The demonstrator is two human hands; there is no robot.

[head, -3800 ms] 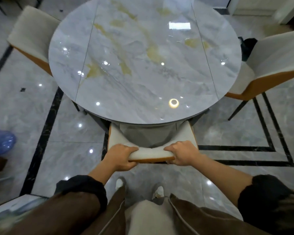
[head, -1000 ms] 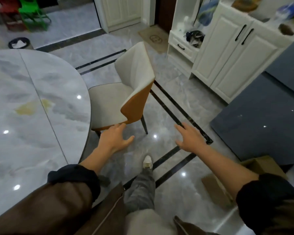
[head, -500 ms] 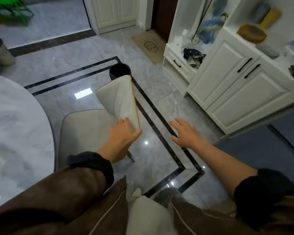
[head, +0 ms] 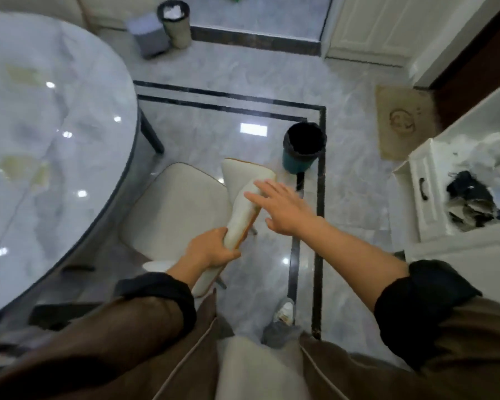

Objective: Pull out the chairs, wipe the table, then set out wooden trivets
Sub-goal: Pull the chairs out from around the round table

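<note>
A cream chair (head: 176, 206) with an orange back edge stands beside the round marble table (head: 46, 157), its seat partly under the table's rim. My left hand (head: 211, 249) grips the near end of the chair's backrest top. My right hand (head: 280, 209) hovers with fingers spread over the middle of the backrest, fingertips at its edge. No trivets or cloth are in view.
A dark teal bin (head: 303, 148) stands just behind the chair. A white cabinet with an open shelf (head: 445, 192) is on the right, a doormat (head: 401, 119) beyond it. Another bin (head: 175, 23) and a grey box sit at the far side. My foot (head: 283, 310) is on the floor below.
I have stepped round behind the side chair. My left hand went from touching the backrest to gripping its top, and my right hand moved in over the backrest.
</note>
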